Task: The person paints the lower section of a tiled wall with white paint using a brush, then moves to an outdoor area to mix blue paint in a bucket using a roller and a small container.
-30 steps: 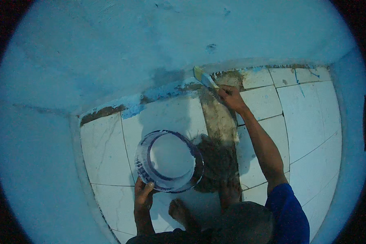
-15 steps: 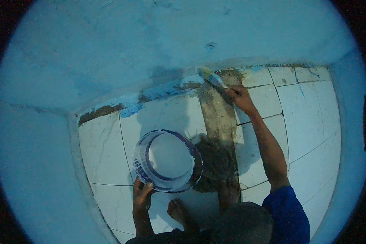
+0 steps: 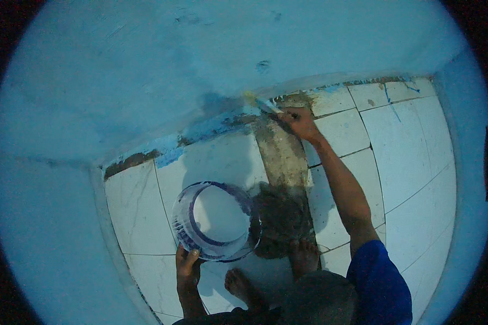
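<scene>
"Where's your brush (image 3: 268, 106)?"
"Grasped in your right hand (image 3: 300, 122), its yellow bristles (image 3: 250, 97) at that hand's ten o'clock, near the foot of the wall (image 3: 146, 86)."
"And your bucket (image 3: 183, 227)?"
"Seven o'clock from there; your left hand (image 3: 188, 266) grips its near edge."
</scene>
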Demonstrator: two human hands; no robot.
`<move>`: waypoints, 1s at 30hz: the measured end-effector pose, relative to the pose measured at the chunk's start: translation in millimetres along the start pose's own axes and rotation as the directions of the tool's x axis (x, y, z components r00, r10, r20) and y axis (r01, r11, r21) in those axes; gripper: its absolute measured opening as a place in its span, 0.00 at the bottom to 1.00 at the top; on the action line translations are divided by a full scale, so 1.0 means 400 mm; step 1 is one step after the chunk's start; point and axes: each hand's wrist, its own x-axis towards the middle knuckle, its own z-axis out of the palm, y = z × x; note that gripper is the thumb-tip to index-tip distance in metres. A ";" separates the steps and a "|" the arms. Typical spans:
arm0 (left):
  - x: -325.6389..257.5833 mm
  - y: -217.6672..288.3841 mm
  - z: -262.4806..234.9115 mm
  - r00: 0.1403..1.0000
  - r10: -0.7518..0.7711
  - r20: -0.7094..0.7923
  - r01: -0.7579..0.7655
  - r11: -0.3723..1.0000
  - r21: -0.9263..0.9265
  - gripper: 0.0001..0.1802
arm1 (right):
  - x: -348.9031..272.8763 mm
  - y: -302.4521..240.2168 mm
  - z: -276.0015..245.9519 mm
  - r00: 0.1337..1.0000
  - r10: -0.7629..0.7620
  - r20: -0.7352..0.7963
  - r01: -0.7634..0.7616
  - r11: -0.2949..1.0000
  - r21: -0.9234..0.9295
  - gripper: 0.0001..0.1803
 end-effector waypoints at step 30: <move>0.010 -0.040 -0.055 0.998 -0.004 -0.061 0.005 1.000 0.003 0.45 | -0.163 0.341 -0.661 0.681 0.546 -0.488 -0.331 0.824 0.459 0.14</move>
